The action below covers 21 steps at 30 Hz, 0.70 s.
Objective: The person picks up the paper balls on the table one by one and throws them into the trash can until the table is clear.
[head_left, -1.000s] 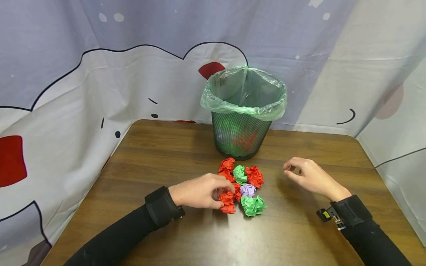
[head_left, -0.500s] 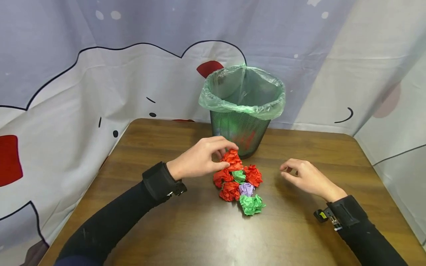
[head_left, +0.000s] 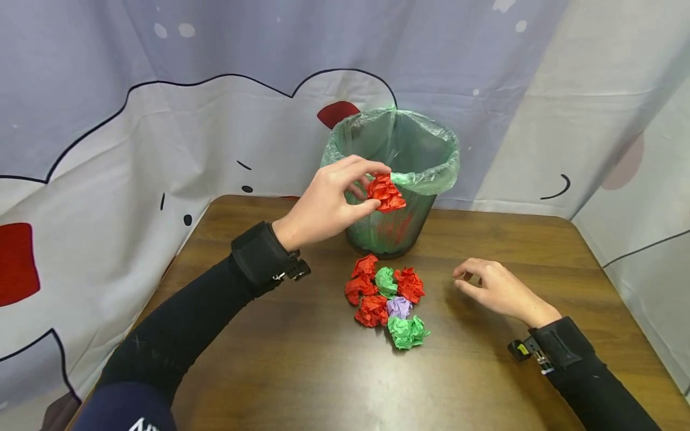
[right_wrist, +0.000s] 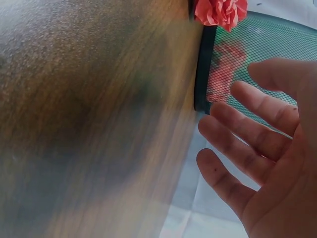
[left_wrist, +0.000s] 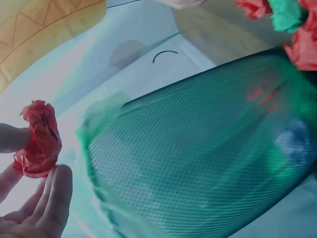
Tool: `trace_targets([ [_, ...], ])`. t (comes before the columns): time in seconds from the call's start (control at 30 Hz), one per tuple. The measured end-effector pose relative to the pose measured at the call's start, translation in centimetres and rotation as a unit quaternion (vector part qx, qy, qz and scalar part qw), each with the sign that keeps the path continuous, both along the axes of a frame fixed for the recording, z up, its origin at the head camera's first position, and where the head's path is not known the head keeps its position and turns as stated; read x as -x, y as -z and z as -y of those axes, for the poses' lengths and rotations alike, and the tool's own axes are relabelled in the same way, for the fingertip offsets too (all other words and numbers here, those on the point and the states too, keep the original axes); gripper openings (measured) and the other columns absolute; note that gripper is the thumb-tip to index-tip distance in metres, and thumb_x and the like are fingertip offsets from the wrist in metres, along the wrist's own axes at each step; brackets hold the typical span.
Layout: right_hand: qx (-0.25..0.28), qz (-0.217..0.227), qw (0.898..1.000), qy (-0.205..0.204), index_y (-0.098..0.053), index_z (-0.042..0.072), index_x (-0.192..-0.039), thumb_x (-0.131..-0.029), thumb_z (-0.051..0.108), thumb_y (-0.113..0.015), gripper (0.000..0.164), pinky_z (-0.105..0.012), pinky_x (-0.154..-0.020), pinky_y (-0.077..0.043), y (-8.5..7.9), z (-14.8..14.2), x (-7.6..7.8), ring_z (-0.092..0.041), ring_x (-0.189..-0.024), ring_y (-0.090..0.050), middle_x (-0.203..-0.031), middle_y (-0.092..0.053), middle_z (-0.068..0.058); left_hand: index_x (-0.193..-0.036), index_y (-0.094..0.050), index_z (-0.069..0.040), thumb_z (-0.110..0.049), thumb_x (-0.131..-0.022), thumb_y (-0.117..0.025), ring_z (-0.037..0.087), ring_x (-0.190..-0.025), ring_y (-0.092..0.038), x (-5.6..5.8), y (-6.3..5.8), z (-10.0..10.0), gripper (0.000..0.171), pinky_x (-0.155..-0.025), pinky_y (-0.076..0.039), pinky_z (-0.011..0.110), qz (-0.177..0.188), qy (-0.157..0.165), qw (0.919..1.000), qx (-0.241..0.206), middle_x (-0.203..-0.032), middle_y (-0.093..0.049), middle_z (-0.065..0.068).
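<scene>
My left hand pinches a crumpled red paper ball between thumb and fingers, raised in front of the rim of a mesh wastebasket lined with a green plastic bag. The left wrist view shows the same red paper ball beside the bag's edge. My right hand hovers over the right side of the table, fingers loosely curved around nothing. Between the hands lies a cluster of paper balls: several red ones, green ones and a purple one.
The wooden table backs onto a printed cloth that also hangs along both sides. Red and other coloured shapes show through the wastebasket's mesh, low down. Black straps with small cameras sit on both wrists.
My left hand has taken a red paper ball from the cluster and lifted it up and away to the basket's rim. The right hand has stayed nearly still.
</scene>
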State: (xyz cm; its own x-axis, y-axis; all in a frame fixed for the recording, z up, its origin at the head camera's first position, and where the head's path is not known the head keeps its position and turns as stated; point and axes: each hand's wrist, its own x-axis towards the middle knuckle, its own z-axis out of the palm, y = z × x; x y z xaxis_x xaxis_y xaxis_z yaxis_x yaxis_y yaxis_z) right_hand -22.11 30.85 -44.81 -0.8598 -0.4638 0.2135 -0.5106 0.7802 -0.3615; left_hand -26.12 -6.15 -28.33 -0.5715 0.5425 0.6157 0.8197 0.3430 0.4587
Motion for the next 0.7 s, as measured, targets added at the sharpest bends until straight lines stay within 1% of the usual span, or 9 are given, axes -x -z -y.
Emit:
trace_targets([
  [0.1, 0.002, 0.001, 1.000, 0.001, -0.073, 0.012, -0.104, -0.093, 0.017, -0.070, 0.012, -0.036, -0.073, -0.053, -0.1, -0.1, 0.0, -0.010, -0.087, -0.064, -0.096, -0.069, 0.008, -0.128, -0.065, -0.011, -0.013, -0.088, -0.074, 0.012, -0.093, -0.059, 0.4, -1.3, -0.2, 0.040, -0.079, -0.054, 0.022, -0.013, -0.017, 0.9997, -0.012, -0.116, -0.065, 0.001],
  [0.2, 0.004, 0.003, 1.000, 0.003, -0.073, 0.012, -0.104, -0.092, 0.016, -0.070, 0.012, -0.037, -0.073, -0.053, -0.2, -0.1, -0.1, -0.011, -0.088, -0.064, -0.096, -0.069, 0.007, -0.129, -0.065, -0.010, -0.013, -0.089, -0.074, 0.014, -0.094, -0.059, 1.0, -2.4, -0.3, 0.041, -0.079, -0.054, 0.023, -0.018, -0.037, 0.9989, -0.021, -0.118, -0.065, 0.003],
  [0.3, 0.003, 0.004, 1.000, 0.004, -0.073, 0.012, -0.104, -0.092, 0.015, -0.070, 0.012, -0.038, -0.073, -0.053, -0.3, -0.1, -0.2, -0.011, -0.088, -0.064, -0.096, -0.069, 0.007, -0.130, -0.064, -0.009, -0.014, -0.090, -0.074, 0.017, -0.095, -0.061, 1.6, -3.4, -0.2, 0.042, -0.078, -0.054, 0.024, -0.018, -0.055, 0.9981, -0.024, -0.119, -0.066, 0.005],
  [0.4, 0.002, 0.005, 1.000, 0.006, -0.073, 0.012, -0.104, -0.093, 0.016, -0.070, 0.013, -0.038, -0.073, -0.054, -0.3, -0.2, -0.3, -0.010, -0.088, -0.064, -0.096, -0.069, 0.007, -0.131, -0.064, -0.009, -0.013, -0.090, -0.072, 0.017, -0.095, -0.061, 2.4, -4.2, -0.2, 0.042, -0.077, -0.054, 0.024, -0.022, -0.073, 0.9968, -0.023, -0.120, -0.067, 0.006],
  [0.53, 0.003, 0.002, 1.000, 0.005, -0.073, 0.012, -0.104, -0.093, 0.016, -0.070, 0.012, -0.038, -0.073, -0.053, -0.3, -0.3, -0.3, -0.010, -0.088, -0.063, -0.096, -0.069, 0.007, -0.132, -0.064, -0.011, -0.011, -0.091, -0.069, 0.014, -0.094, -0.060, 3.3, -5.2, -0.3, 0.041, -0.076, -0.052, 0.023, -0.024, -0.095, 0.9950, -0.018, -0.122, -0.067, 0.005],
  [0.7, 0.006, -0.002, 1.000, 0.004, -0.073, 0.012, -0.103, -0.093, 0.016, -0.070, 0.011, -0.037, -0.073, -0.053, -0.3, -0.5, -0.4, -0.009, -0.086, -0.063, -0.096, -0.069, 0.008, -0.133, -0.063, -0.013, -0.007, -0.092, -0.064, 0.014, -0.095, -0.061, 4.1, -6.1, -0.9, 0.042, -0.076, -0.050, 0.021, -0.017, -0.108, 0.9939, -0.015, -0.122, -0.067, 0.004],
])
